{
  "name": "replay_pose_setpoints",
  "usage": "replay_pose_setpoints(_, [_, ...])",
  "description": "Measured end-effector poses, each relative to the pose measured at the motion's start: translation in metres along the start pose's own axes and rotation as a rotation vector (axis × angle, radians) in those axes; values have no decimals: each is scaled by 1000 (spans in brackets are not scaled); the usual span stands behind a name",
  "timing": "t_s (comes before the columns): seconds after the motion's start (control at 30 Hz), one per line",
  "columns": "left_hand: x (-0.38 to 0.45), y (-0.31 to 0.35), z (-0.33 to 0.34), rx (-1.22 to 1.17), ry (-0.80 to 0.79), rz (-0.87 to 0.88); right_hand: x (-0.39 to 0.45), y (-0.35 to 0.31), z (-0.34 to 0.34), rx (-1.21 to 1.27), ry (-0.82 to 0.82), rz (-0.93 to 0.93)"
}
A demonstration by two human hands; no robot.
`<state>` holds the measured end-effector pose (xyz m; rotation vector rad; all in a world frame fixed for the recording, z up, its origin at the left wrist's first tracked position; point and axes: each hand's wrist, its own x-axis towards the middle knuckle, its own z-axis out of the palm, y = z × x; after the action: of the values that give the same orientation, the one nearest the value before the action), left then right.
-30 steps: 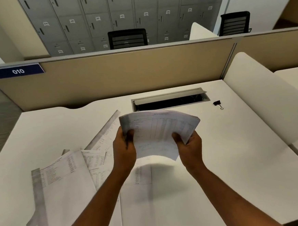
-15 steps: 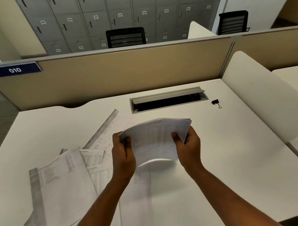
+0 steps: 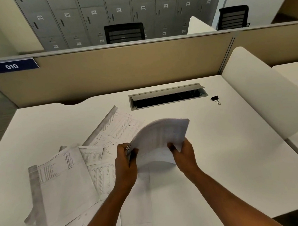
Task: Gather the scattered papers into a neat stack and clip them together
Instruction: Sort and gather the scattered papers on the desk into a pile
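I hold a bundle of printed papers [image 3: 161, 138] above the middle of the white desk [image 3: 228, 160], bowed upward and blurred by motion. My left hand [image 3: 126, 159] grips its left edge and my right hand [image 3: 184, 153] grips its right lower edge. Several loose sheets [image 3: 64, 182] lie scattered and overlapping on the desk to the left, one long sheet [image 3: 117, 126] reaching toward the back. A small black binder clip [image 3: 215, 99] lies alone at the back right of the desk.
A grey cable tray opening [image 3: 167, 96] is set into the desk's back middle. A beige partition [image 3: 123, 68] with a "010" sign closes the far side. A white rounded divider [image 3: 260, 89] borders the right edge.
The bundle has dropped lower toward the desk and tilted flatter, its top edge leaning away and to the right. Both hands keep their grip on it.
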<state>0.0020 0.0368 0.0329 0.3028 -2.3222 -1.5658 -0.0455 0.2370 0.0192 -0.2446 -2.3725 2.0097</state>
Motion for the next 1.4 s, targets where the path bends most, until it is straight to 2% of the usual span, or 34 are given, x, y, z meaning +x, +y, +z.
replay_pose_setpoints(0.13, [-3, -14, 6, 28, -30, -145, -4, 13, -1, -46, -31, 63])
replay_pose_setpoints(0.23, [2, -13, -3, 8, 8, -123, -2, 12, -4, -8, -37, 67])
replay_pose_setpoints(0.33, [-1, -17, -18, -96, 123, -130, -1, 5, -3, 133, 50, 111])
replay_pose_setpoints(0.4, [-7, -19, -20, -227, 216, -276, 2, -2, -2, 305, 88, 164])
replay_pose_setpoints(0.47, [-10, -18, -13, -401, 166, -428, 2, -7, 1, 492, 78, 231])
replay_pose_setpoints(0.5, [-10, -15, -8, -473, 104, -452, 1, -8, 3, 575, 66, 256])
replay_pose_setpoints(0.57, [-11, -2, -1, -527, 11, -451, -3, -9, 11, 697, 38, 285])
replay_pose_setpoints(0.63, [-5, 8, 4, -519, 10, -414, -7, -9, 16, 745, -21, 286])
replay_pose_setpoints(0.8, [14, 19, -18, -553, 97, -262, -2, -10, 2, 614, -184, 178])
replay_pose_setpoints(0.97, [27, 2, -56, -419, 116, -189, 27, -17, -48, 697, -234, 173])
replay_pose_setpoints(1.07, [31, -6, -61, -341, 127, -176, 37, -22, -63, 450, -352, 191])
replay_pose_setpoints(1.13, [29, -7, -57, -287, 115, -164, 36, -25, -60, 318, -387, 130])
replay_pose_setpoints(1.27, [19, -5, -43, -172, 138, -126, 27, -27, -42, 197, -150, -30])
replay_pose_setpoints(1.4, [4, 1, -34, -123, 263, -20, 16, -20, -22, 167, 25, -134])
